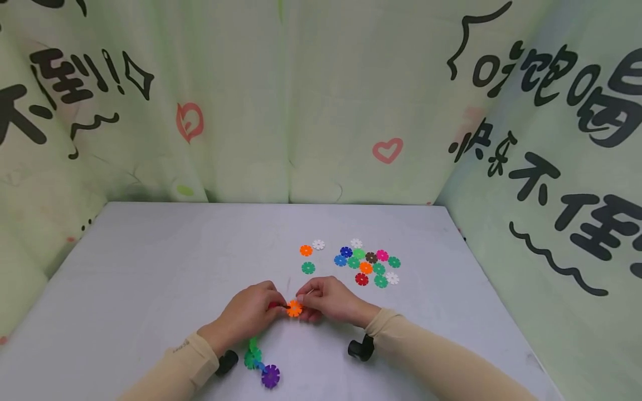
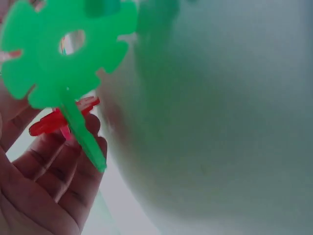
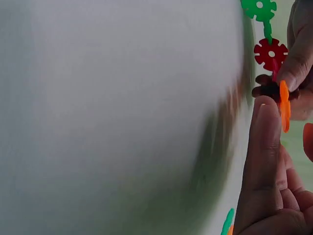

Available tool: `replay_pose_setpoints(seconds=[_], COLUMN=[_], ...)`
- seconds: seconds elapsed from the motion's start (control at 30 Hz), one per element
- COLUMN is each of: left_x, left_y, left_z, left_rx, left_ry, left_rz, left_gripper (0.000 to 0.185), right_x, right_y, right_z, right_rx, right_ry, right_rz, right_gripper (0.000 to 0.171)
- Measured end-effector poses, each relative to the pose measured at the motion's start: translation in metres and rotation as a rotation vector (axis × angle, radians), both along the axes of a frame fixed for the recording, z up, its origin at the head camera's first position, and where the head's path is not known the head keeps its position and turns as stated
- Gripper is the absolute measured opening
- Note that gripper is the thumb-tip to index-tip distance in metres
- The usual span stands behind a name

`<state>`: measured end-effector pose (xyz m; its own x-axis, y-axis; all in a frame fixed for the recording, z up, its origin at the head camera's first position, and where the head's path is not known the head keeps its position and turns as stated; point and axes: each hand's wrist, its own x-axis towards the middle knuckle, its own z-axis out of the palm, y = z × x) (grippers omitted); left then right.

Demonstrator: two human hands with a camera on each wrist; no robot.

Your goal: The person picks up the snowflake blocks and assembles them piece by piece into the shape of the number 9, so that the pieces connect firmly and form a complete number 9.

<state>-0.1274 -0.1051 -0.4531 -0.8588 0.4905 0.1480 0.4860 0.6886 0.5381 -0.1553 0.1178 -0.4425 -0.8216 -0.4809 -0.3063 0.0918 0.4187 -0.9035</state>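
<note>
Chain [image 1: 251,359] lay nearside of our left grip [image 1: 251,311], which pinched its dark disc [image 3: 268,91], and the orange disc [image 1: 293,312] stood beside our right grip [image 1: 332,301], its hold uncertain, so we judged joining underway, probably needing a firm push.

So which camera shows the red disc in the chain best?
Right wrist: the red disc shows its slotted face. Left wrist has it tilted, partly behind a green piece; head shows only some red beside the left hand.
</note>
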Motion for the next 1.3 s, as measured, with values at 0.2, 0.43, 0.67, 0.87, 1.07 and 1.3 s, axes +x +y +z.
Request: replay_pose_setpoints(seconds=[0.2,0.43,0.67,0.87,1.07,1.3], left_x=[0.0,0.0,-0.002,-0.003,-0.004,-0.005], left_y=[-0.003,-0.004,-0.005,-0.006,-0.005,-0.005], left_z=[0.001,0.0,-0.003,-0.003,-0.004,-0.004], left_rx=[0.015,0.022,0.006,0.038,0.035,0.046], left_ry=[-0.046,-0.08,-0.083,-0.077,-0.086,-0.137], left_rz=[0.004,-0.005,0.008,0.002,0.02,0.052], left_gripper=[0.005,0.008,0.008,0.004,0.005,0.014], right_x=[-0.021,-0.046,-0.06,-0.063,-0.062,-0.038], right_y=[0.016,0.02,0.012,0.005,0.005,0.012], right_z=[-0.001,-0.003,-0.007,-0.008,-0.008,-0.003], right_rx=[0.221,0.369,0.502,0.569,0.554,0.407], right_ry=[0.227,0.375,0.488,0.503,0.421,0.38], right_rz=[0.031,-0.013,0.056,0.066,0.012,0.009], right_gripper=[0.014,0.022,0.035,0.026,0.021,0.017])
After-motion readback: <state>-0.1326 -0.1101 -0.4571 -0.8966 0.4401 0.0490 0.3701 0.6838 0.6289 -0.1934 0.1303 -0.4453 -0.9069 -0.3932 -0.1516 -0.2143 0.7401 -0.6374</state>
